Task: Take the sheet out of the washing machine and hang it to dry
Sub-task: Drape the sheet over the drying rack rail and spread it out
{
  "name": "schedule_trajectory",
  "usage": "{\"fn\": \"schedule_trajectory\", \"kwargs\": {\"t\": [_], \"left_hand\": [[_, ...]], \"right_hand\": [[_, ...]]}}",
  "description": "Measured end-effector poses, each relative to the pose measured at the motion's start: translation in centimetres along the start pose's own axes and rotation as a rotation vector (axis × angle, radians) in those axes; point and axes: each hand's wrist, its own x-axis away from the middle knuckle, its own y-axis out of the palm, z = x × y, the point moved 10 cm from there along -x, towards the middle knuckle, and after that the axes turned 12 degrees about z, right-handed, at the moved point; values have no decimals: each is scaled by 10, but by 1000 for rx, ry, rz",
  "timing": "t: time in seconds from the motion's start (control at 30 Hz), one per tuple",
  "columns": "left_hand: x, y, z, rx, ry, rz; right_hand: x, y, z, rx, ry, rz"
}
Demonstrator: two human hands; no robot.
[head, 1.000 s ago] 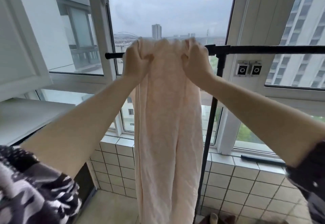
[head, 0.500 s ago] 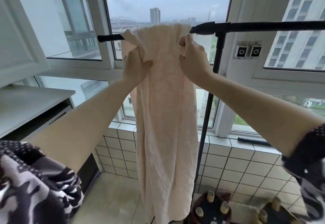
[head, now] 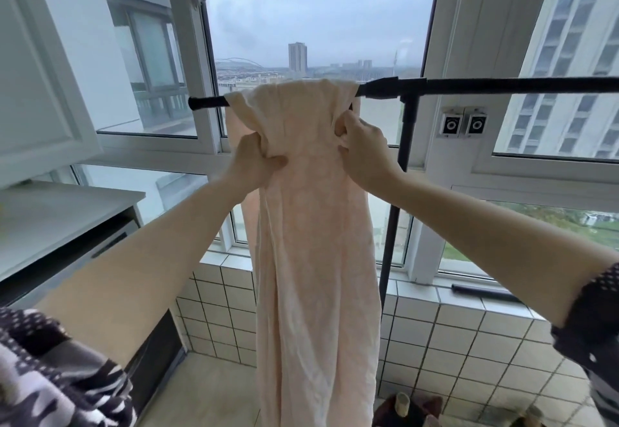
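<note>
Hands (head: 256,162) (head: 363,150) grip sheet (head: 315,242) draped over rail (head: 469,85).

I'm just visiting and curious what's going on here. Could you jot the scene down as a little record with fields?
place: tiled balcony corner by tall windows
sheet: pale peach, draped over the rail, bunched narrow, hanging down toward the floor
rail: black horizontal bar on a black upright pole
left hand: grips the sheet's left edge just below the rail
right hand: grips the sheet's right edge just below the rail
left side: white countertop
task state: sheet on the rail, not yet spread out
</note>
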Motion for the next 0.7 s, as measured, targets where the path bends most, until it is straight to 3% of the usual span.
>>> {"fn": "schedule_trajectory", "kwargs": {"t": [0.07,0.17,0.23,0.3,0.4,0.5,0.6,0.7], "left_hand": [[0,4,-11,146,-161,-80],[11,20,-14,547,-425,-277],[5,25,-18,692,-527,-252],[-3,22,-26,700,-591,-111],[-10,26,-25,562,-529,-81],[-14,28,-18,581,-509,-99],[-19,14,-10,586,-499,13],[-37,-14,10,547,-341,153]], "right_hand": [[-5,-3,5,-31,52,-12],[-20,-12,15,-115,185,-27],[-30,-19,23,-203,295,-13],[-40,-23,30,-313,399,11],[-54,-20,29,-379,459,12],[-61,-8,18,-327,412,-64],[-76,-12,7,-126,252,-47],[-100,-32,6,-74,217,37]]}}
